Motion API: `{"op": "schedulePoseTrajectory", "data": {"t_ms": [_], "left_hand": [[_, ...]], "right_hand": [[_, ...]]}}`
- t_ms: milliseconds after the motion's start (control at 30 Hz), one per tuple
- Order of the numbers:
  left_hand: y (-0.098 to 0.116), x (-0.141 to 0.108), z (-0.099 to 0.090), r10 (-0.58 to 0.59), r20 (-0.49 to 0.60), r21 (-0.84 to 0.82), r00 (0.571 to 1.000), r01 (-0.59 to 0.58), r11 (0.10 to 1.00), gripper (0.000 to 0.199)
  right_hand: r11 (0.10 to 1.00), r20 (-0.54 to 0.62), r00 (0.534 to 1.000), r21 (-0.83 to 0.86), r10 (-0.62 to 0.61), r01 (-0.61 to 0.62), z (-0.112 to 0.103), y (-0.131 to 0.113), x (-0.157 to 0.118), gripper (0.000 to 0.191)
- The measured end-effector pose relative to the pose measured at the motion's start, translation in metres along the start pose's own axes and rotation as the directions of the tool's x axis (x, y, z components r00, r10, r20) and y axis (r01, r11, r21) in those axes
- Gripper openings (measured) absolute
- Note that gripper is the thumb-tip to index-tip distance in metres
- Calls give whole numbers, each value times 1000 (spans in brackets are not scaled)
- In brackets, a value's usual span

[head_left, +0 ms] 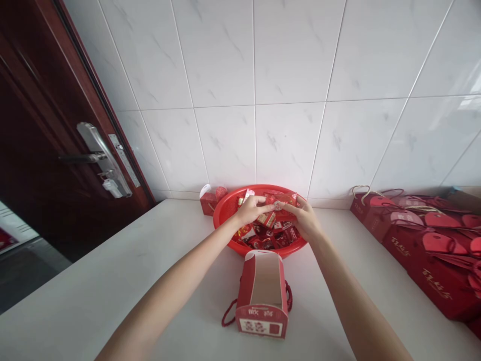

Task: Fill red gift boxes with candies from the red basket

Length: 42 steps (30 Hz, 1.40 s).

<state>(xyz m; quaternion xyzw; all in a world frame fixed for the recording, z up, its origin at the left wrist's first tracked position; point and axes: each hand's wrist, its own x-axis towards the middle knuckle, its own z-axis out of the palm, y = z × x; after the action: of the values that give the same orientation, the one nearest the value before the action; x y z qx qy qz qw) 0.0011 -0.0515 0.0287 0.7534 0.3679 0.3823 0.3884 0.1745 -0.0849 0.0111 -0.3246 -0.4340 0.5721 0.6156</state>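
A red plastic basket [219, 220] full of small wrapped candies [268, 243] stands against the wall. Over it, my left hand [250, 210] and my right hand [305, 219] meet with thumbs and fingers pinched on one small red-and-white wrapped candy [278, 205]. The fingers partly cover it. In front of the basket, between my forearms, an open red gift box [246, 286] with white printed characters sits upright on the white table. Its dark red cord handles [228, 313] hang out at both sides. The part of its inside that shows is pale and bare.
The white table [176, 260] meets a tiled wall [225, 145]. Left of the basket stands another small red box [208, 201]. Several red gift boxes [408, 250] with cords are lined up at the right. A brown door [37, 125] with a metal handle is at the left.
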Motion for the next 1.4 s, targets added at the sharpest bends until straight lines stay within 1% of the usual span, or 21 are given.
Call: {"op": "schedulePoseTrajectory", "data": {"t_ms": [33,100,133,200,267,300,400,433,500,567,633,700,833,1067,1267,1400], "left_hand": [[-1,0,0,-2,-1,9,1000,2,1000,50],[-3,2,0,-17,3,1,1000,17,1000,42],[-4,3,0,-38,14,0,999,38,999,39],[-6,6,1,-108,63,29,992,107,994,37],[-9,7,2,-192,138,111,972,178,978,37],[-11,7,3,-228,179,165,957,199,966,32],[-19,4,5,-307,276,352,911,201,914,8],[-21,2,5,-327,294,414,898,189,890,4],[-24,-1,6,-348,305,516,887,153,843,10],[-25,-2,7,-354,303,586,885,120,801,21],[-24,-2,8,-360,319,625,877,91,775,35],[-24,0,8,-366,355,639,860,63,766,41],[-25,2,9,-390,413,648,823,35,761,39],[-27,2,12,-429,461,621,777,63,781,42],[-19,2,15,-471,433,629,768,116,769,36],[-18,1,14,-486,423,612,765,155,776,34]], "right_hand": [[1000,2,1000,-9,-3,3,0,1,0,41],[1000,-12,1000,-9,-10,10,0,2,1,44],[1000,-31,999,-2,-17,17,0,2,1,44],[999,-92,995,21,-39,41,0,2,2,44],[997,-169,984,40,-56,63,1,2,2,42],[997,-195,979,47,-57,68,1,2,2,41],[997,-214,976,55,-40,53,3,0,2,39],[997,-211,977,55,-36,48,3,0,1,38],[998,-209,977,49,-34,46,4,0,0,38],[998,-213,976,47,-39,50,4,0,0,38],[997,-215,976,48,-41,52,4,0,0,38],[997,-217,975,48,-42,53,5,0,0,37],[998,-222,974,46,-41,53,5,0,0,36],[998,-236,970,36,-49,60,4,2,1,37],[996,-234,970,38,-68,79,4,2,1,36],[998,-227,972,29,-54,63,3,2,1,36]]}}
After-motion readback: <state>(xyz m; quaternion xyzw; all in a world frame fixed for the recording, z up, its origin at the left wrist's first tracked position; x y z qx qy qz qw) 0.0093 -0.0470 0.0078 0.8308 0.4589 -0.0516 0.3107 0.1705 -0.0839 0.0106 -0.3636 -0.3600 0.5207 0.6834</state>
